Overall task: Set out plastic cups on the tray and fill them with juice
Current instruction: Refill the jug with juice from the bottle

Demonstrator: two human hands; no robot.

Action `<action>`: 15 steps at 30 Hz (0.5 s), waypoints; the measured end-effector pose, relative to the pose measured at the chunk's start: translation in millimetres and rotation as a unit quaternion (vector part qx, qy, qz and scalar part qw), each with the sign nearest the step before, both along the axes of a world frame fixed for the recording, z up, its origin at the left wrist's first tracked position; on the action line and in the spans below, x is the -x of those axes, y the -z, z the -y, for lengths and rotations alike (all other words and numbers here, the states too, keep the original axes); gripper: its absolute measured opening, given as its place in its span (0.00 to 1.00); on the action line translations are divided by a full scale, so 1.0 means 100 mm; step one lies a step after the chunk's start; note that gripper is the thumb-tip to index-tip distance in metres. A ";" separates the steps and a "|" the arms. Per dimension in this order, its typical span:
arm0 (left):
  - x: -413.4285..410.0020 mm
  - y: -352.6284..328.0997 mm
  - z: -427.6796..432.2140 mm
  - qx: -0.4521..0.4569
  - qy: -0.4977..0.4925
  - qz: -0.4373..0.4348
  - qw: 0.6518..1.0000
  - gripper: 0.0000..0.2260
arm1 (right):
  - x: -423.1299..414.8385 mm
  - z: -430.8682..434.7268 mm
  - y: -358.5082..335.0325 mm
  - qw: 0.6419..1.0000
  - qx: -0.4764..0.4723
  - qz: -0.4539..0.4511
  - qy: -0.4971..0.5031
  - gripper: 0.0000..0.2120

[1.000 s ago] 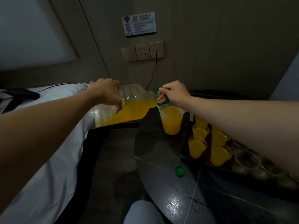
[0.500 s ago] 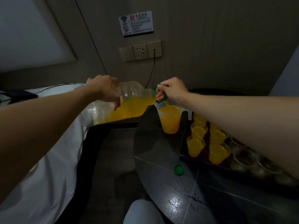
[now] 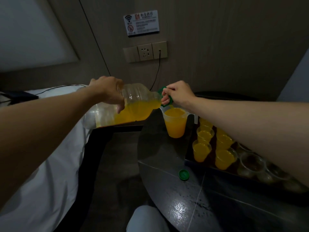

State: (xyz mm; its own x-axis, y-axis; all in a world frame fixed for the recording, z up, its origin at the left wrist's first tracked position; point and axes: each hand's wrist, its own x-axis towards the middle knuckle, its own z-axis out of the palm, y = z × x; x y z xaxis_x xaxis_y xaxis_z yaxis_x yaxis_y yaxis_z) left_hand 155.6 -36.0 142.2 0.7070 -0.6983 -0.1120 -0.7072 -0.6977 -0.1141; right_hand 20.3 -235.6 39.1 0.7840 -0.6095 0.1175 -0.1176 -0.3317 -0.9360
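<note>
Head view: a large clear juice bottle (image 3: pixel 138 101) lies tipped almost flat over the far left edge of the table, mouth pointing right, with orange juice pooled along its lower side.
Pitcher: a clear pitcher (image 3: pixel 175 124) stands on the table right under the bottle's mouth, just left of the tray, and is filled with juice nearly to the rim.
Left hand: the left hand (image 3: pixel 107 91) grips the bottle's body from above, with its fingers curled down over the near side.
Right hand: the right hand (image 3: pixel 177 93) holds the green handle ring (image 3: pixel 169 99) at the bottle's neck, with fingers hooked through it.
Tray: a dark tray (image 3: pixel 189 160) sits on the right part of the table, running off to the right under the right forearm.
Filled cups: small plastic filled cups (image 3: pixel 200 152) stand in two rows at the tray's left end, close together.
Empty cups: clear empty cups (image 3: pixel 250 164) stand to the right of the filled ones, partly hidden by the forearm.
Cap: a green cap (image 3: pixel 184 174) lies on the table near the tray's near left corner, apart from it.
Table: a dark, glossy, round-edged table (image 3: pixel 167 195).
Bed: a bed (image 3: pixel 41 164) with a white sheet fills the left.
Wall: a socket panel (image 3: pixel 145 51) has a dark cable (image 3: pixel 158 71) plugged in, with a sign (image 3: pixel 141 22) above it.
Knee: a pale-trousered knee (image 3: pixel 147 220) shows at the bottom edge.
</note>
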 end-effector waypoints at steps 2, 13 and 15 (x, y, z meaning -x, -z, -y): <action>0.01 0.01 0.01 -0.002 0.001 -0.002 1.000 0.35 | 0.01 0.01 0.01 1.000 -0.002 -0.003 -0.003 0.12; 0.01 -0.04 0.02 -0.006 0.000 0.013 1.000 0.35 | -0.05 0.01 -0.02 1.000 -0.008 0.003 -0.003 0.12; 0.01 -0.04 0.03 -0.009 -0.001 0.013 1.000 0.37 | -0.05 0.02 -0.02 1.000 -0.010 0.001 -0.005 0.12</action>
